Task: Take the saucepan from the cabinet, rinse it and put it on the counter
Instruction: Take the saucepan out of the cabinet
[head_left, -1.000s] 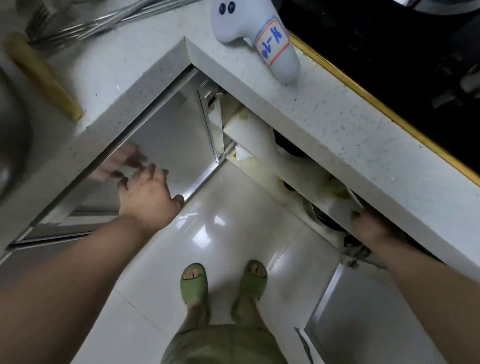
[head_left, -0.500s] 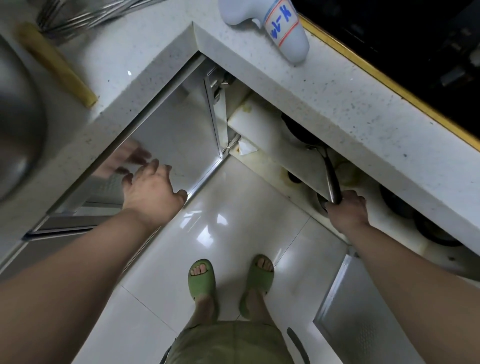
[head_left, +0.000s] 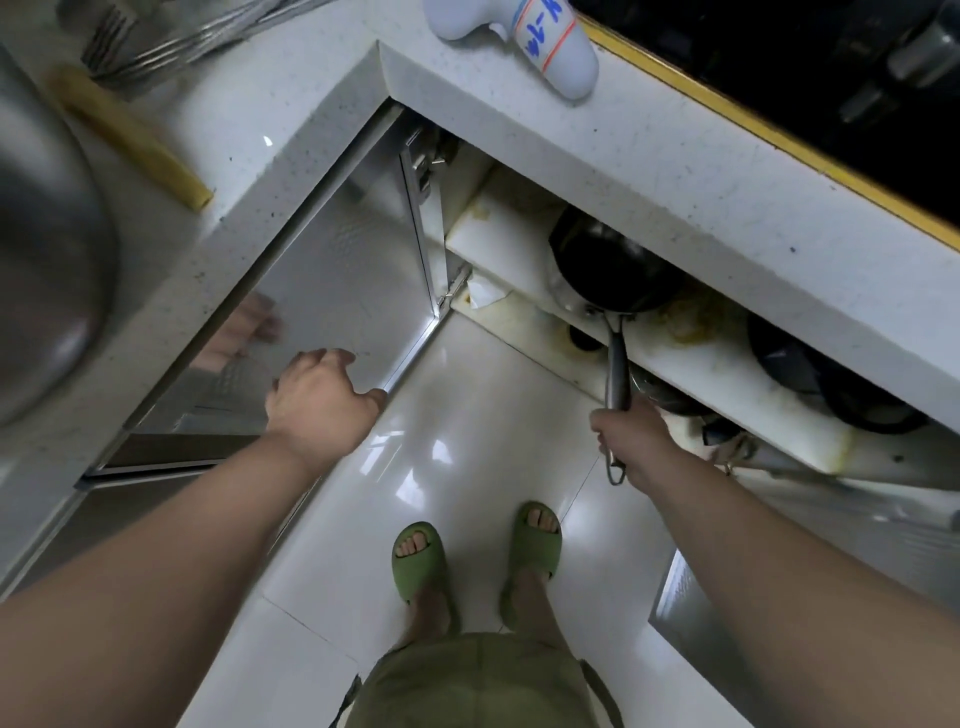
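A dark saucepan (head_left: 615, 265) with a long steel handle sits half out over the white cabinet shelf (head_left: 506, 244), under the speckled counter (head_left: 654, 161). My right hand (head_left: 631, 434) is closed around the handle's lower end. The pan's far side is hidden by the counter edge. My left hand (head_left: 322, 402) rests on the bottom corner of the open shiny cabinet door (head_left: 337, 280), thumb hooked round its edge, fingers spread on the panel.
Other dark pans (head_left: 831, 379) lie on the shelf to the right. A steel sink (head_left: 47, 260), a yellow stick (head_left: 130, 137) and forks (head_left: 171, 36) are at left. A white controller (head_left: 524, 41) lies beside the black hob (head_left: 810, 88). My green slippers (head_left: 475, 551) stand on glossy floor tiles.
My right hand went from reaching inside the cabinet to gripping the pan handle and has drawn the saucepan outward over the shelf. My left hand stayed on the door.
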